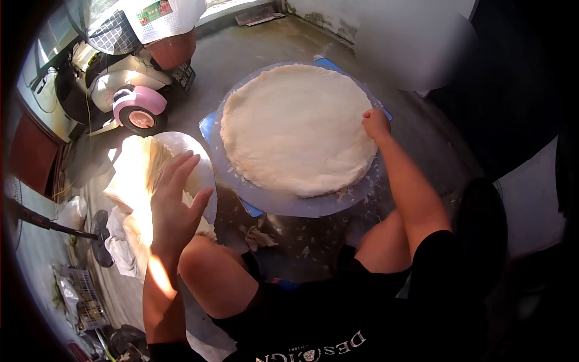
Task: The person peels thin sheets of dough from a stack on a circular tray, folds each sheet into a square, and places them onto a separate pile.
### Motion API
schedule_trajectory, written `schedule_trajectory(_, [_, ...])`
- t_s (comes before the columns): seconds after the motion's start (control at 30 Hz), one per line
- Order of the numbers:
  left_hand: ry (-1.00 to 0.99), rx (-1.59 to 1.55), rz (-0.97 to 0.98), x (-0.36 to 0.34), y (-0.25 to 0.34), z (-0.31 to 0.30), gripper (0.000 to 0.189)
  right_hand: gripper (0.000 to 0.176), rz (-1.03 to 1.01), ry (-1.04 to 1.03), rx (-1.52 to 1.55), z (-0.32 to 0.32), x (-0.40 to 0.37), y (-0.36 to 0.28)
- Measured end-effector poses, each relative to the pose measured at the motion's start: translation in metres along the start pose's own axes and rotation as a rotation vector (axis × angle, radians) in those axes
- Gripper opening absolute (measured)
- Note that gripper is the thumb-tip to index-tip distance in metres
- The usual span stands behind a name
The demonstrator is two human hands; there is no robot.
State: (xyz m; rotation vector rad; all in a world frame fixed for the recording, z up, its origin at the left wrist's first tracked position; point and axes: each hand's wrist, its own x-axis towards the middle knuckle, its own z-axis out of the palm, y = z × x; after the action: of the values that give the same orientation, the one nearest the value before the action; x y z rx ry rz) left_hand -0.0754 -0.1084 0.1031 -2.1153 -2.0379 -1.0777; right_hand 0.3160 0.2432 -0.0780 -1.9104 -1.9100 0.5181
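Note:
A large round pale slab that looks like dough (295, 130) lies on a round grey board (289, 207), with crumbs around its rim. My right hand (376, 123) is at the slab's right edge, its fingers curled closed on the rim. On the left, my left hand (176, 202) is raised with fingers stretched and thumb apart, holding nothing. Beneath or beside it sits a sunlit stack of pale, layered sheets (136, 160), partly hidden by the hand and forearm. A round whitish board or tray (205, 158) shows behind my left fingers.
Blue corners of a support (208, 127) stick out under the round board. A pink-fendered wheel (142, 114) of a parked scooter stands at the upper left. Scraps (259, 238) lie on the floor between my knees. A wire basket (87, 295) is at the lower left.

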Motion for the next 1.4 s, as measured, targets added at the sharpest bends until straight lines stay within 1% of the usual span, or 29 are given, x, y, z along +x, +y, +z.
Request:
schedule_trajectory(0.03, [-0.011, 0.0, 0.006, 0.015, 0.01, 0.014, 0.052, 0.026, 0.057, 0.108, 0.005, 0.004, 0.0, 0.011])
schedule_trajectory(0.07, [-0.066, -0.011, 0.087, 0.029, 0.015, 0.029, 0.049, 0.03, 0.114, 0.217, 0.01, 0.006, 0.001, 0.019])
schedule_trajectory(0.1, [-0.122, -0.023, 0.167, 0.039, 0.021, 0.046, 0.046, 0.03, 0.126, 0.215, 0.013, 0.006, 0.001, 0.021])
schedule_trajectory(0.2, [-0.349, -0.054, 0.253, 0.053, 0.042, 0.1, 0.042, 0.033, 0.134, 0.238, 0.0, 0.006, 0.005, 0.018])
schedule_trajectory(0.3, [-0.587, -0.051, 0.338, 0.047, 0.037, 0.168, 0.039, 0.03, 0.206, 0.211, -0.083, 0.004, 0.009, 0.015])
schedule_trajectory(0.33, [-0.606, -0.01, 0.37, 0.042, 0.036, 0.187, 0.039, 0.027, 0.199, 0.222, -0.074, 0.004, 0.009, 0.015])
schedule_trajectory(0.37, [-0.612, -0.015, 0.374, 0.038, 0.033, 0.201, 0.039, 0.024, 0.195, 0.23, -0.065, 0.003, 0.008, 0.016])
schedule_trajectory(0.43, [-0.711, 0.053, 0.321, 0.03, 0.028, 0.223, 0.04, 0.022, 0.196, 0.214, -0.071, -0.002, 0.005, 0.019])
schedule_trajectory(0.47, [-0.659, 0.068, 0.38, 0.029, 0.027, 0.227, 0.041, 0.021, 0.182, 0.199, -0.071, -0.004, 0.004, 0.018])
schedule_trajectory(0.6, [-0.687, 0.072, 0.368, 0.035, 0.025, 0.227, 0.041, 0.018, 0.16, 0.162, 0.008, -0.014, -0.003, 0.014])
schedule_trajectory(0.67, [-0.685, 0.026, 0.292, 0.035, 0.025, 0.226, 0.039, 0.016, -0.031, 0.128, 0.029, -0.018, -0.007, 0.013])
schedule_trajectory(0.7, [-0.686, 0.02, 0.291, 0.035, 0.023, 0.227, 0.039, 0.016, -0.03, 0.127, 0.023, -0.021, -0.01, 0.012])
schedule_trajectory(0.77, [-0.658, -0.074, 0.266, 0.037, 0.016, 0.226, 0.035, 0.016, -0.257, -0.121, 0.141, -0.028, -0.018, 0.007])
schedule_trajectory(0.8, [-0.656, -0.075, 0.264, 0.038, 0.012, 0.227, 0.035, 0.016, -0.259, -0.123, 0.139, -0.034, -0.028, -0.002])
schedule_trajectory(0.87, [-0.65, -0.083, 0.301, 0.039, 0.005, 0.23, 0.029, 0.018, -0.321, -0.371, 0.15, -0.042, -0.054, -0.016])
schedule_trajectory(0.9, [-0.65, -0.085, 0.301, 0.04, 0.006, 0.229, 0.029, 0.018, -0.32, -0.371, 0.149, -0.043, -0.065, -0.021])
schedule_trajectory(0.97, [-0.693, -0.076, 0.358, 0.043, 0.007, 0.225, 0.023, 0.018, -0.476, -0.567, 0.056, -0.044, -0.083, -0.031])
schedule_trajectory(1.0, [-0.692, -0.077, 0.359, 0.044, 0.006, 0.225, 0.023, 0.018, -0.475, -0.566, 0.055, -0.041, -0.09, -0.034])
schedule_trajectory(1.07, [-0.7, -0.124, 0.361, 0.044, 0.002, 0.223, 0.026, 0.021, -0.569, -0.671, 0.024, -0.037, -0.104, -0.041])
schedule_trajectory(1.1, [-0.697, -0.124, 0.36, 0.044, 0.0, 0.222, 0.026, 0.021, -0.571, -0.671, 0.022, -0.035, -0.11, -0.044])
schedule_trajectory(1.17, [-0.698, -0.164, 0.329, 0.045, -0.001, 0.219, 0.028, 0.025, -0.649, -0.732, -0.091, -0.032, -0.122, -0.051])
schedule_trajectory(1.2, [-0.695, -0.163, 0.328, 0.044, -0.002, 0.218, 0.028, 0.028, -0.705, -0.714, -0.117, -0.028, -0.126, -0.052])
schedule_trajectory(1.23, [-0.678, -0.167, 0.328, 0.043, -0.002, 0.218, 0.028, 0.028, -0.709, -0.714, -0.119, -0.024, -0.129, -0.052])
schedule_trajectory(1.3, [-0.657, -0.17, 0.325, 0.042, -0.002, 0.216, 0.029, 0.027, -0.774, -0.625, -0.151, -0.015, -0.132, -0.052])
schedule_trajectory(1.4, [-0.647, -0.197, 0.341, 0.042, -0.002, 0.215, 0.028, 0.027, -0.839, -0.566, -0.194, -0.008, -0.132, -0.054])
